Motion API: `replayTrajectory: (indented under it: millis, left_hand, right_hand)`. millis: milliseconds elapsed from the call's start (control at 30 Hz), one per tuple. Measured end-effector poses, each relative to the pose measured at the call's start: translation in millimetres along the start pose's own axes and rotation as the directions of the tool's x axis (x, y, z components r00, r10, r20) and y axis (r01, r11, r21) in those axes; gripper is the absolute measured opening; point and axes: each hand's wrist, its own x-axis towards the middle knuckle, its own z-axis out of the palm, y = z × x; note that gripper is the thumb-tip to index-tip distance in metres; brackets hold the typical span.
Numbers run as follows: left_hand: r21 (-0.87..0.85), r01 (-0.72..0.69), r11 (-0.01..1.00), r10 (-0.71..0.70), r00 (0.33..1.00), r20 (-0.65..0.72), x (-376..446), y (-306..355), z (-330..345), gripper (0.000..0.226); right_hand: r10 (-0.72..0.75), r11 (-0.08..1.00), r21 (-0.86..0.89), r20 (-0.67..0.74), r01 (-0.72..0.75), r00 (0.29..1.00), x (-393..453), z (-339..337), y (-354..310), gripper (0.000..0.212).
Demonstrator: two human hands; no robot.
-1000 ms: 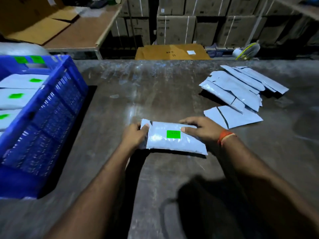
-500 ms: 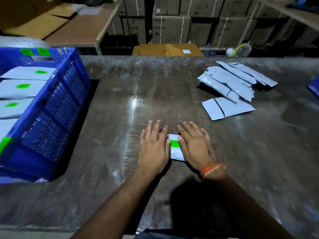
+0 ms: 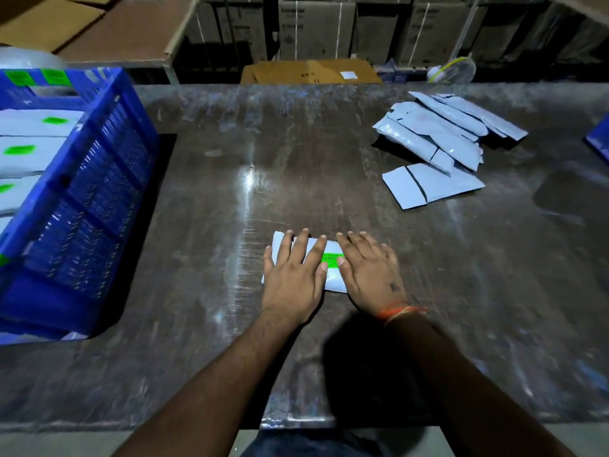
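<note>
A white packed mailer bag (image 3: 333, 278) with a green label (image 3: 332, 258) lies flat on the dark metal table (image 3: 230, 199), near its front edge. My left hand (image 3: 295, 275) presses down on the bag's left half with straight, spread fingers. My right hand (image 3: 369, 272) lies flat on its right half, fingers straight, an orange thread around the wrist. Both palms cover most of the bag; only its middle strip and left corner show.
A blue plastic crate (image 3: 82, 206) at the left holds several white bags with green labels. A loose pile of empty white mailers (image 3: 441, 143) lies at the right back. Stacked cartons stand behind the table. A blue object (image 3: 599, 140) pokes in at the right edge.
A second ago both hands held the bag by its ends. They then moved on top of it and now press it flat, the left hand slightly further left than half a second ago.
</note>
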Motion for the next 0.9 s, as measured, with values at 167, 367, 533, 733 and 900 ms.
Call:
replayTrajectory:
  millis: [167, 367, 533, 733, 900]
  left_hand:
    - [-0.002, 0.006, 1.000, -0.006, 1.000, -0.006, 1, 1, 5, 0.052]
    - [-0.035, -0.006, 0.999, 0.006, 1.000, 0.000, 1, 0, 7, 0.052]
    - [-0.348, 0.215, 0.912, -0.245, 0.969, -0.042, -4, -16, -6, 0.055]
    - [-0.573, 0.373, 0.730, -0.326, 0.927, 0.187, 0, -26, -25, 0.054]
    - [-0.897, 0.390, 0.209, -0.307, 0.897, 0.318, 0, -28, -34, 0.034]
  right_hand:
    - [-0.003, 1.000, 0.023, 0.005, 0.003, 1.000, 1, 5, 2, 0.055]
    - [-0.005, 0.999, 0.032, 0.030, 0.004, 1.000, 2, 4, 2, 0.057]
    - [0.310, 0.937, 0.196, -0.080, -0.290, 0.947, -21, -2, 3, 0.069]
    - [0.442, 0.804, 0.441, 0.009, -0.400, 0.897, -31, -4, 11, 0.077]
    - [0.400, 0.494, 0.834, 0.033, -0.246, 0.916, -22, -23, 22, 0.042]
